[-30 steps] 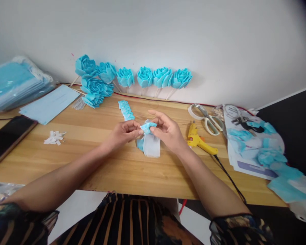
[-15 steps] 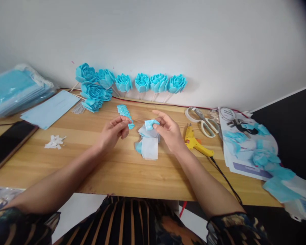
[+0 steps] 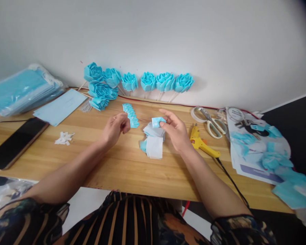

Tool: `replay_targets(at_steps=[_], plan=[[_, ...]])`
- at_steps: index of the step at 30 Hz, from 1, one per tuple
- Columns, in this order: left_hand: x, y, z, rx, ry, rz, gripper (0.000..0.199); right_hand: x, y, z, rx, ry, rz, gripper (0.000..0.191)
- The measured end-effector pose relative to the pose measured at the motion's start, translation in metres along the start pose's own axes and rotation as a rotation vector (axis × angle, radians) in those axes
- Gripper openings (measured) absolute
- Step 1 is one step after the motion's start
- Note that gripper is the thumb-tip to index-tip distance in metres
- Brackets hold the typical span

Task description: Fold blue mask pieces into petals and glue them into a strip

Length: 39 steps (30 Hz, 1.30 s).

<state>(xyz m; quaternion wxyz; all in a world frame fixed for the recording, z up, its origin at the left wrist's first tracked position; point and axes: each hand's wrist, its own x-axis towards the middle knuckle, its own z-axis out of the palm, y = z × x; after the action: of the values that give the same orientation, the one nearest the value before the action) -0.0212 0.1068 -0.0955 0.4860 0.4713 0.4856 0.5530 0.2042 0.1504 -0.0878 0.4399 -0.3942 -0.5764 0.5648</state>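
Between thumb and fingers, my right hand (image 3: pixel 175 131) pinches a small blue folded piece (image 3: pixel 158 121) above a loose pile of white and blue squares (image 3: pixel 154 147). My left hand (image 3: pixel 116 126) is closed, its fingers curled together, just left of a row of overlapping blue folded pieces (image 3: pixel 131 116) on the wooden table. Whether anything small sits in the left fingers is hidden.
Blue fabric flowers (image 3: pixel 148 81) on sticks lean along the wall. On the right lie a yellow glue gun (image 3: pixel 204 147), scissors (image 3: pixel 214 125) and papers (image 3: pixel 257 174). To the left are a phone (image 3: pixel 17 143), white scraps (image 3: pixel 63 137) and bagged blue sheets (image 3: pixel 22 90).
The blue piece at my left fingertips now lies at the near end of the row, and the left hand has drawn back from it. The whole view has shifted slightly.
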Motion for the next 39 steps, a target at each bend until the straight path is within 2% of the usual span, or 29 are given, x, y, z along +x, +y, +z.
replay_targets(at_steps=[4,13,18,21,28,31,34,39], plan=[[-0.002,-0.005,0.003,0.052,-0.087,0.035,0.054,0.0,0.003,-0.001,0.009,0.005,0.001,0.043],[0.0,-0.012,0.006,-0.05,-0.186,-0.005,0.037,0.001,0.007,-0.001,0.01,0.0,0.016,0.043],[0.001,-0.013,0.005,-0.055,-0.174,-0.024,0.034,0.0,0.007,0.0,-0.002,-0.004,0.004,0.042],[-0.001,-0.01,0.005,-0.04,-0.128,-0.044,0.032,0.001,0.004,-0.002,-0.032,0.021,-0.039,0.041],[-0.003,-0.004,0.007,-0.004,-0.108,-0.061,0.033,0.002,-0.026,-0.009,-0.086,0.051,-0.118,0.041],[-0.004,-0.005,0.006,-0.036,-0.114,-0.033,0.038,-0.008,-0.037,-0.018,-0.126,-0.026,-0.061,0.041],[-0.004,-0.008,0.003,0.0,-0.096,0.019,0.046,-0.026,-0.039,-0.031,-0.176,-0.078,0.015,0.043],[0.002,-0.007,-0.003,0.063,0.031,0.128,0.062,-0.058,-0.024,-0.049,-0.168,-0.002,0.075,0.041]])
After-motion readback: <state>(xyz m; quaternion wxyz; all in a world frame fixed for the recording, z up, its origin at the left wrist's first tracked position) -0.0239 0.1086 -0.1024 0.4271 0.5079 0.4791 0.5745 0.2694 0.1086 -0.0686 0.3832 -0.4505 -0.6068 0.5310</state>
